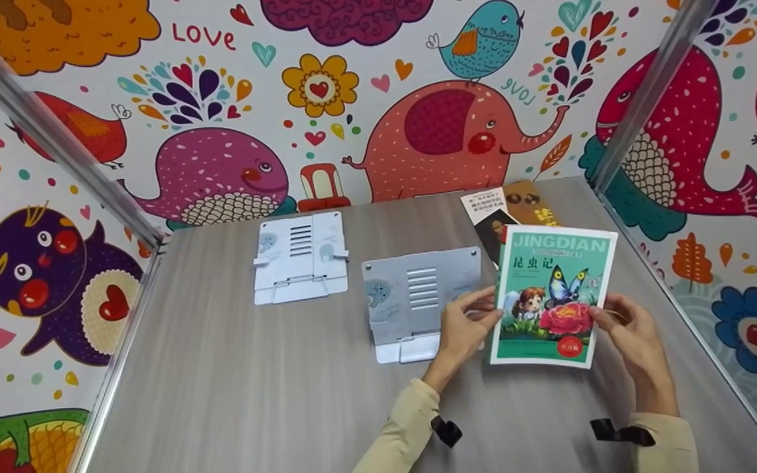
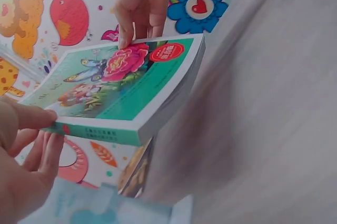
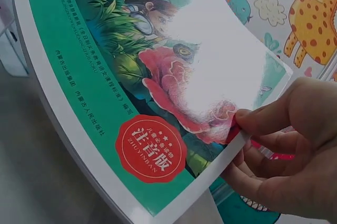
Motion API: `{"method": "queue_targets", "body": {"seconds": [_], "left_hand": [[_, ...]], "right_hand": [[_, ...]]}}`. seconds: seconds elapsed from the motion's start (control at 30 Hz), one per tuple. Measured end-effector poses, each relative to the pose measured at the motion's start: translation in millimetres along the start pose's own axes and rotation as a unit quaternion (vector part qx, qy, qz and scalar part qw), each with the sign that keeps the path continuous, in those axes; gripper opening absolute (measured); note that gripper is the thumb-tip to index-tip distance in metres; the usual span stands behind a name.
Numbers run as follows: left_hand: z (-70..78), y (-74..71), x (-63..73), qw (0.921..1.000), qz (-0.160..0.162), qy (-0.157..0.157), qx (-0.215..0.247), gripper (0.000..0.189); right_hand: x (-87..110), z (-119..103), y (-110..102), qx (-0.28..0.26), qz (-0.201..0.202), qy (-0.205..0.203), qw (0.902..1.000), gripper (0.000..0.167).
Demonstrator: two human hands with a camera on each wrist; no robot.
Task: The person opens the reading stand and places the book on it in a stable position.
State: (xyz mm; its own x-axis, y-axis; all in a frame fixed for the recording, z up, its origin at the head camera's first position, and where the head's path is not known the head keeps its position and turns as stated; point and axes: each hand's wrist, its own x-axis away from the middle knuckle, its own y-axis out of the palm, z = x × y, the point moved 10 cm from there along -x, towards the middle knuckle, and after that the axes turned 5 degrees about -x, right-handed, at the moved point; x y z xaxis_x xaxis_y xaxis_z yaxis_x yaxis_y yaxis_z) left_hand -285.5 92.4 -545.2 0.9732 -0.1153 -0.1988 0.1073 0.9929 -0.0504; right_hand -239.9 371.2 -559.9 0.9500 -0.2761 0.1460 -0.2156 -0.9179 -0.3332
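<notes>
A green paperback book (image 1: 543, 348) with a butterfly and a pink flower on its cover is held up above the table, front cover facing me. At its spine side, my left hand (image 1: 467, 328) pinches the edge, thumb on the cover and fingers behind. My right hand (image 1: 635, 338) pinches the opposite edge the same way, as the right wrist view shows with the thumb on the book's cover (image 3: 95, 92). Just left of the book stands a white metal book stand (image 1: 391, 315), partly covered by my left hand. In the left wrist view the spine (image 2: 100, 133) faces the camera.
A second white book stand (image 1: 299, 263) stands farther back on the left of the wood-grain table (image 1: 240, 381). Behind the held book lie a black-and-white book (image 1: 483, 207) and a brown book (image 1: 526, 200), overlapping. Cartoon-printed walls (image 1: 332, 144) enclose the table's back and sides.
</notes>
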Motion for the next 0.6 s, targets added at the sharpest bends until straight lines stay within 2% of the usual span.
{"method": "queue_targets", "body": {"seconds": [0.27,0.43,0.6], "left_hand": [[14.0,-38.9,-15.4,0.9988,0.04,0.022,-0.016,0.036],[21.1,-60.4,-24.5,0.9977,0.059,0.029,-0.017,0.036],[24.5,-80.3,-31.9,0.9957,0.074,0.039,-0.039,0.036]], "right_hand": [[-9.4,-48,21,0.005,0.0,-0.079,0.9969,0.043],[-18.7,-67,37,-0.001,-0.008,-0.09,0.9959,0.042],[-27.1,-82,54,-0.019,-0.011,-0.098,0.9949,0.039]]}}
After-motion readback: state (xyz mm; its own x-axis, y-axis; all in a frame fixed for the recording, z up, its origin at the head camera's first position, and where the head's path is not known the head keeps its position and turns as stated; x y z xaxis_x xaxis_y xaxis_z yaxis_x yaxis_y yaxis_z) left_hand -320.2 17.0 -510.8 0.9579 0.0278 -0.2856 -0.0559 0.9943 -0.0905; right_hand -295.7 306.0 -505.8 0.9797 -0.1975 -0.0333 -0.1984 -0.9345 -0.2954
